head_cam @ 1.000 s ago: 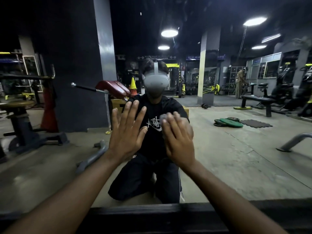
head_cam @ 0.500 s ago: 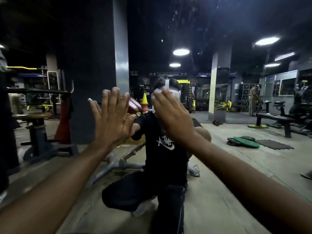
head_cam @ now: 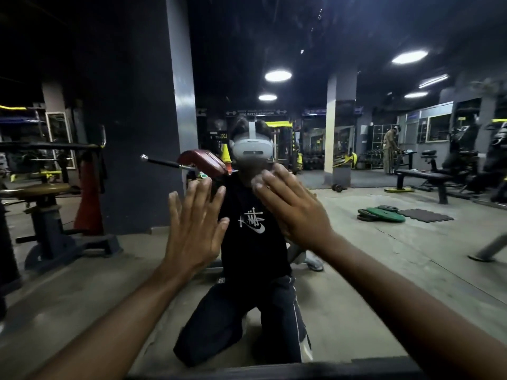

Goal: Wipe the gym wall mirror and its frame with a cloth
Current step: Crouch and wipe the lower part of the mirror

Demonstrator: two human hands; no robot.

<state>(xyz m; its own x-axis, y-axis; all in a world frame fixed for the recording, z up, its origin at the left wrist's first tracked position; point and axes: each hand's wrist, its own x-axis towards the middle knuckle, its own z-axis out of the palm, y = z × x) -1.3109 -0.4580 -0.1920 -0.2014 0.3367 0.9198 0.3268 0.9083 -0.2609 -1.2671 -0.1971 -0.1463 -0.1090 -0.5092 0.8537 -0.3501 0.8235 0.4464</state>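
The wall mirror (head_cam: 384, 270) fills almost the whole head view and reflects me kneeling in front of it. Its dark frame (head_cam: 274, 373) runs along the bottom edge. My left hand (head_cam: 194, 226) is raised in front of the glass, fingers straight and spread, palm toward the mirror. My right hand (head_cam: 293, 207) is raised beside it, a little higher, fingers also straight and holding nothing. I cannot tell whether either palm touches the glass. No cloth is visible in either hand or elsewhere.
The mirror reflects the gym behind me: a grey pillar (head_cam: 179, 86), a machine with a red pad (head_cam: 203, 161), green weight plates (head_cam: 384, 213) on the floor, a black bench (head_cam: 422, 176) and a person standing (head_cam: 389, 149) far off at the right.
The view tilted up and left half a second ago, hiding the frame, and has dropped back so the bottom frame shows again. Both hands stayed open and raised, shifting slightly with the view.
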